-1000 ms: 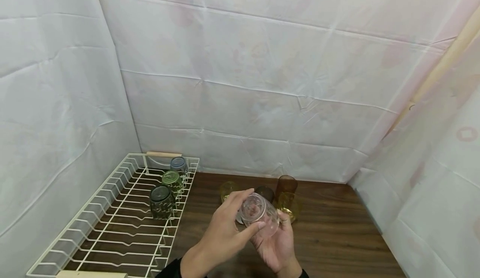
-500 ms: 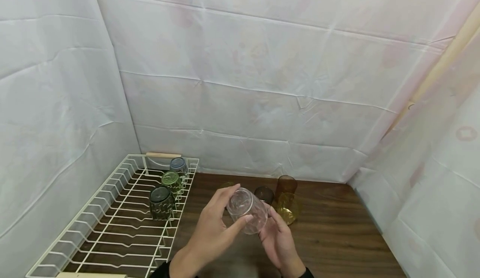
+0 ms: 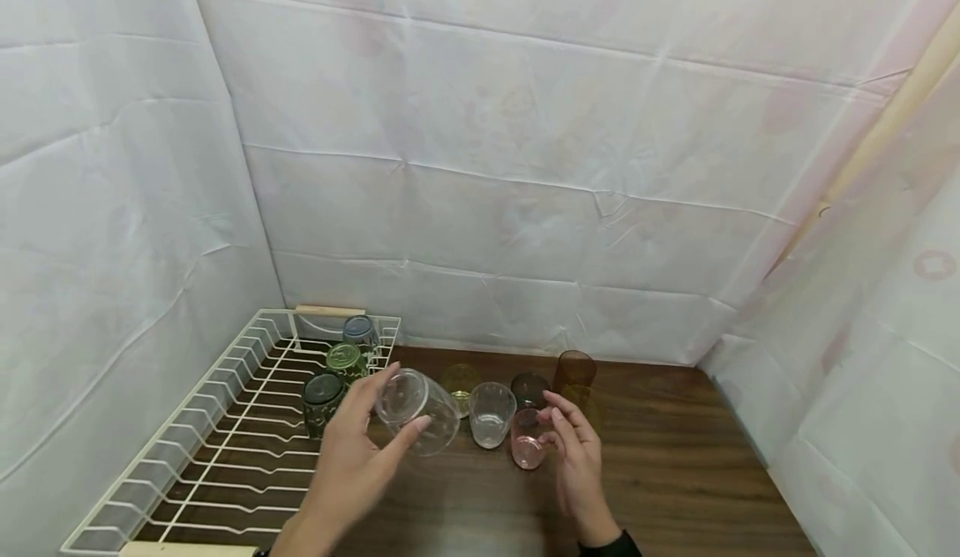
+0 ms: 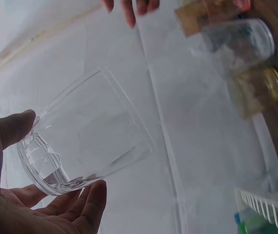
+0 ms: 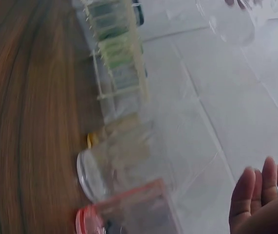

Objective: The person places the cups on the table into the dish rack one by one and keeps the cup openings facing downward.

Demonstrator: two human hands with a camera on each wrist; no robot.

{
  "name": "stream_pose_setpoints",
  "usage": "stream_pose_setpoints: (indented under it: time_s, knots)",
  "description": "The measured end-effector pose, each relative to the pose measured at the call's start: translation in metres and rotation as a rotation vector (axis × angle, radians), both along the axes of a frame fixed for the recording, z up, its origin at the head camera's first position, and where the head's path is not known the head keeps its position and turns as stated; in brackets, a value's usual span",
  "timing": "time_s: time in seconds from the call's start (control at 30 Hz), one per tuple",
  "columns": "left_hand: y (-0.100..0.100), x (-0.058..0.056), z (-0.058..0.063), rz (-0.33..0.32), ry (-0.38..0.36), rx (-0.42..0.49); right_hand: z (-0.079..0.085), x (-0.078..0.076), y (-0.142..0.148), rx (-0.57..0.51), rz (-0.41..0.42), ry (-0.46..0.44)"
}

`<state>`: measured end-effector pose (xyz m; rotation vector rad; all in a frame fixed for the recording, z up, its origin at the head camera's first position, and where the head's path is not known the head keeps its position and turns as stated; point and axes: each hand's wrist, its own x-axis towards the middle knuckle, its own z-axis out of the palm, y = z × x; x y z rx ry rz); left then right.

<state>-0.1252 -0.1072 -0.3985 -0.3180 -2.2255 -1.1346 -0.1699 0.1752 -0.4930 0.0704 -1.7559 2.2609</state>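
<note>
My left hand [image 3: 348, 453] grips a clear drinking glass [image 3: 423, 411] round its thick base, thumb on one side and fingers on the other. The glass is tilted, its base up towards the hand and its mouth facing down to the right; the left wrist view shows it bare inside. Apart from that glass, my right hand [image 3: 577, 465] hovers with loosely bent fingers and holds nothing. Nearest to it stands a pink glass [image 3: 527, 440]. A second clear glass [image 3: 491, 415] stands upright left of the pink one.
A white wire rack [image 3: 217, 432] on the left bears dark [image 3: 322, 398], green [image 3: 345, 357] and blue [image 3: 360, 328] glasses, bottoms up. Yellow [image 3: 459, 376], dark [image 3: 530, 390] and brown [image 3: 576, 368] glasses stand on the wooden table [image 3: 675, 457]. White sheeting [image 3: 480, 232] surrounds it.
The clear glass has moved left towards the rack in my left hand. My right hand, earlier touching that glass, has let go and moved slightly right. The pink and second clear glasses are now uncovered.
</note>
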Motion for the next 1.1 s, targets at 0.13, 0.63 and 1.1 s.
stream_pose_setpoints:
  time_s: [0.13, 0.63, 1.1]
  knots:
    - [-0.025, 0.003, -0.002, 0.096, -0.037, -0.014, -0.006, -0.004, 0.001, 0.045, -0.117, 0.009]
    - [-0.104, 0.011, -0.029, 0.275, -0.191, -0.169, -0.023, -0.008, 0.017, 0.229, -0.337, 0.045]
    - [-0.113, 0.006, -0.032, 0.243, -0.435, -0.310, -0.019, -0.006, 0.020, 0.149, -0.306, 0.018]
